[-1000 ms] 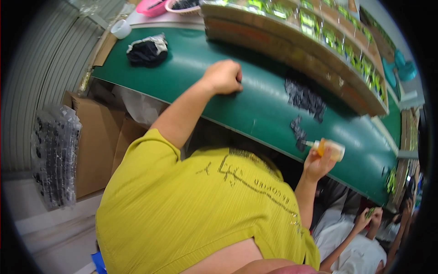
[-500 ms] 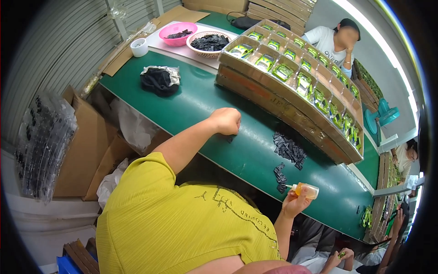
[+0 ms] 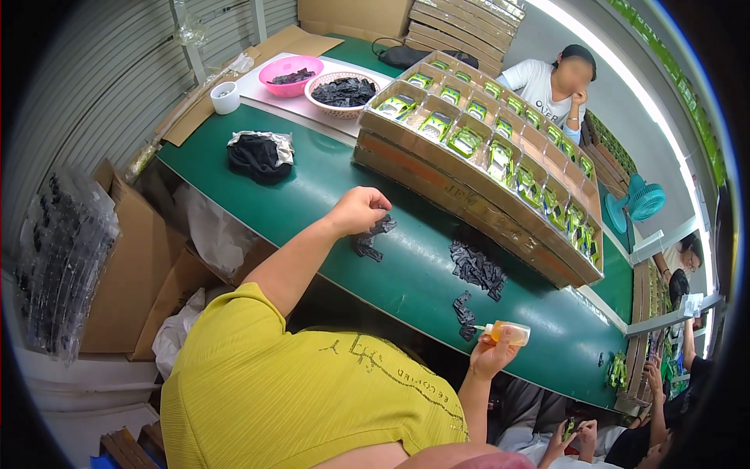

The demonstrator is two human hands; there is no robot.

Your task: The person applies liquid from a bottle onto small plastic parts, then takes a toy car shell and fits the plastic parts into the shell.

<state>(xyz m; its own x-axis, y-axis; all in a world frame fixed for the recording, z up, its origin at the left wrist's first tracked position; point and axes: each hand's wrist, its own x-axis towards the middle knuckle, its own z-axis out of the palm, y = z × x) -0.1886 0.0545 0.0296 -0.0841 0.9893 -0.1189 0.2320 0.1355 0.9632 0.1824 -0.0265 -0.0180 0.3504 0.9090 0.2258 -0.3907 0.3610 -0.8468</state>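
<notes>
The right hand [image 3: 491, 356] is gripping a small clear bottle [image 3: 508, 333] of orange liquid, lying sideways, its white nozzle pointing at black pieces [image 3: 465, 313] on the green table [image 3: 328, 187]. The left hand [image 3: 357, 211] is resting half-curled, fingertips touching another cluster of black pieces [image 3: 370, 238].

A small factory packing line: a long green-topped workbench [image 3: 328, 195] carries a row of brown cardboard compartment trays [image 3: 476, 168] filled with green-and-yellow packets [image 3: 466, 141]. Behind the trays sits another worker in white [image 3: 547, 82]; beyond the bench's far end, flat cardboard sheets [image 3: 461, 19] are stacked; beside it runs a corrugated metal wall [image 3: 101, 78].
</notes>
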